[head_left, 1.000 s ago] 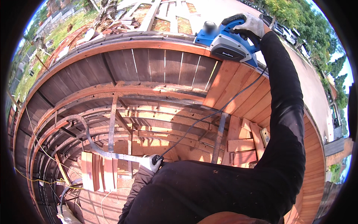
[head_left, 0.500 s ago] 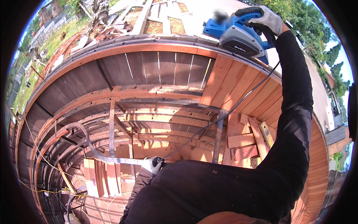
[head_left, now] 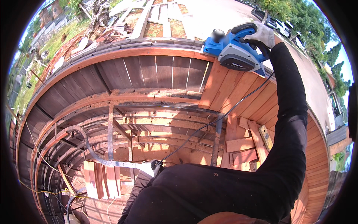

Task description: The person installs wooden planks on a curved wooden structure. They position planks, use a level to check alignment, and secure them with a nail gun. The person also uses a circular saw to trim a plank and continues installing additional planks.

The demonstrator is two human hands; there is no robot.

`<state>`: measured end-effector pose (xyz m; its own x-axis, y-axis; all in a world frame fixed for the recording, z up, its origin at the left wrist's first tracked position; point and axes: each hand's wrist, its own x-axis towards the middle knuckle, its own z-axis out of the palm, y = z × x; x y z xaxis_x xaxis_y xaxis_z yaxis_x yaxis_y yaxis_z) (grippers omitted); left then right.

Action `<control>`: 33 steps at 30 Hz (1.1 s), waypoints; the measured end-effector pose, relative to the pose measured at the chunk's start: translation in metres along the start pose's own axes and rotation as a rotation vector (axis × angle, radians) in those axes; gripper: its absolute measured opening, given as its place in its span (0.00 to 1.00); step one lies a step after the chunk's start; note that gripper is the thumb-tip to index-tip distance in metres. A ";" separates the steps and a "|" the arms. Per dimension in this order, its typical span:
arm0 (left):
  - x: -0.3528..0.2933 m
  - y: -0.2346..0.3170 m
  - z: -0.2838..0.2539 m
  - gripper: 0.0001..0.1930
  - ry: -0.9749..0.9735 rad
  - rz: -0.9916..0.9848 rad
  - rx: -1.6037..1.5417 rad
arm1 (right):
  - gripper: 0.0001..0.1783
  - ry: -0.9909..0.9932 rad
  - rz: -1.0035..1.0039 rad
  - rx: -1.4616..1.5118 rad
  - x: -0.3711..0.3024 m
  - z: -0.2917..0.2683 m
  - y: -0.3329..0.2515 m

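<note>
- Two dark sleeves (head_left: 242, 186) are seen nearest, with the right arm stretched up and outward
- The cord (head_left: 194, 136) is held near the body in the gloved left hand (head_left: 149, 168), its fingers closed; whether the bent pipe (head_left: 87, 140) beside it is gripped too cannot be told
- To the left, a stack of slats (head_left: 97, 179) is set below the pipe
- To the right, short boards (head_left: 240, 145) and a yellow level (head_left: 266, 138) are lodged beyond an upright post (head_left: 217, 142)
- The wall is lined with reddish planks (head_left: 238, 86) on the right and dark planks (head_left: 164, 71) on the left, thin gaps being shown between several of the dark ones
- The rear handle of the blue planer (head_left: 236, 56) is wrapped by the gloved right hand (head_left: 263, 34)
- The planer is placed at the top of the wall, above the reddish planks; its long axis is laid roughly along the curved rim (head_left: 149, 51), its knobbed front pointed left and its rear right
- Ahead of the front, open rim is left, curving away leftward
- Beyond the outer edge, pale ground (head_left: 223, 15), loose planks (head_left: 164, 16), parked cars (head_left: 279, 28) and trees (head_left: 298, 16) are seen
</note>
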<state>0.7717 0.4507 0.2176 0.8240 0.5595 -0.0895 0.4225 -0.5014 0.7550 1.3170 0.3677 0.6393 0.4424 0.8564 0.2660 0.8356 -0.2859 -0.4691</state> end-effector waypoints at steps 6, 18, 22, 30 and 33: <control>0.001 -0.004 0.004 0.09 0.007 0.028 0.106 | 0.23 -0.138 -0.122 0.038 0.054 0.034 -0.032; -0.006 0.001 -0.001 0.08 0.106 0.155 0.092 | 0.21 -0.112 -0.195 -0.056 0.098 0.047 -0.053; -0.006 -0.001 0.002 0.07 0.069 0.043 0.094 | 0.22 -0.159 -0.053 -0.035 0.038 0.000 -0.039; 0.003 0.013 -0.006 0.07 0.021 0.039 0.068 | 0.21 0.019 0.017 -0.084 -0.031 -0.043 0.059; 0.002 0.007 -0.005 0.07 0.030 0.082 0.041 | 0.20 0.110 0.044 -0.089 -0.039 -0.034 0.044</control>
<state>0.7740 0.4516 0.2257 0.8448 0.5350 -0.0089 0.3702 -0.5725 0.7315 1.3476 0.3068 0.6363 0.5080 0.7913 0.3402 0.8381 -0.3630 -0.4072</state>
